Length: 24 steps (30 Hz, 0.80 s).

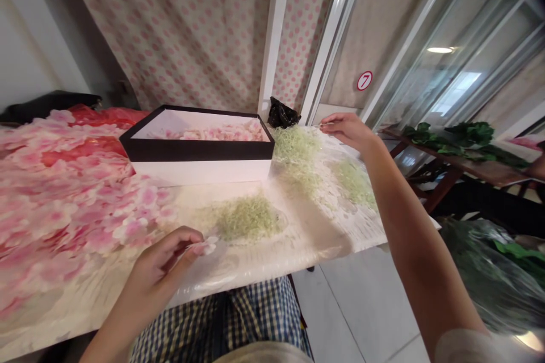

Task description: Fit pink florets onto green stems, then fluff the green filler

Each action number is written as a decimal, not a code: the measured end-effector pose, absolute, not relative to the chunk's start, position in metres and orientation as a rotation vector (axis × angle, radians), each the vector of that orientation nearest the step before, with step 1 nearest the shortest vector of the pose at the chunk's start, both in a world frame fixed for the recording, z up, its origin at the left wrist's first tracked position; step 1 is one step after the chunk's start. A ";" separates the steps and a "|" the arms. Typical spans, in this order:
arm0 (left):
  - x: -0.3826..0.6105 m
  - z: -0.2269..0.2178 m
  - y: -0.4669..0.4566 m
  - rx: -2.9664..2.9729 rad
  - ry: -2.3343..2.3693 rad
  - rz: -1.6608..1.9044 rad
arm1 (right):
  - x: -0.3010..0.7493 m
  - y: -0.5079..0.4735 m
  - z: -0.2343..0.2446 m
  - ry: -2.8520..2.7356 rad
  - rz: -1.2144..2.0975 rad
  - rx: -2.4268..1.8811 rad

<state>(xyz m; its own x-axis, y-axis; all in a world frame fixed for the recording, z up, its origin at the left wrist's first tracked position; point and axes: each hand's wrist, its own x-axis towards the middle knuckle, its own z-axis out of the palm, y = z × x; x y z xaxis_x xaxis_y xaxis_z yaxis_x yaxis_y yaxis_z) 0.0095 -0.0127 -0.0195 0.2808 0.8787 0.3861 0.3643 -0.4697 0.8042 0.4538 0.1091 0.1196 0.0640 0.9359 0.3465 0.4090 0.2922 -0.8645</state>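
1. Left hand [155,269]: held just above the near edge of the desk, with thumb and fingers pressed together, the grip clamped on one small pale pink-and-white artificial petal [207,247].
2. Right hand [347,131]: extended to the far right of the desk, with curled fingertips almost meeting just beside a loose pale green clump of fine sprigs [296,150]; whether the grip was closed on a sprig could not be told.
3. Long desk [255,261]: covered with glossy transparent plastic film, its near edge directly above the person's lap.
4. Second pale green clump [249,220]: spread near the middle of the desk, a short way beyond the left hand. Third pale green clump [353,184]: placed near the right edge, below the right forearm.
5. Open rectangular box with a black rim and white sides [200,173]: set at the far side of the desk, partly filled with pink-and-white petals [213,133].
6. Broad drift of pink-and-white petals [72,204]: heaped across the left of the desk, near the left hand, partly over a red plastic sheet [85,150].
7. Surroundings: crumpled black plastic bag [283,113] just behind the box; pink polka-dot curtain [183,28] beyond; glossy green leaves [451,139] on a wooden shelf [477,173] at right.
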 end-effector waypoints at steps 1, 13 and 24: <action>0.009 -0.020 -0.013 1.972 1.121 1.124 | 0.447 0.106 0.124 -1.515 0.649 -1.224; 0.012 -0.018 -0.016 1.993 1.062 1.082 | 0.311 0.075 0.152 -1.593 1.098 -0.551; 0.020 -0.019 -0.027 2.049 1.142 1.268 | 0.208 0.113 0.086 -2.208 0.899 -0.709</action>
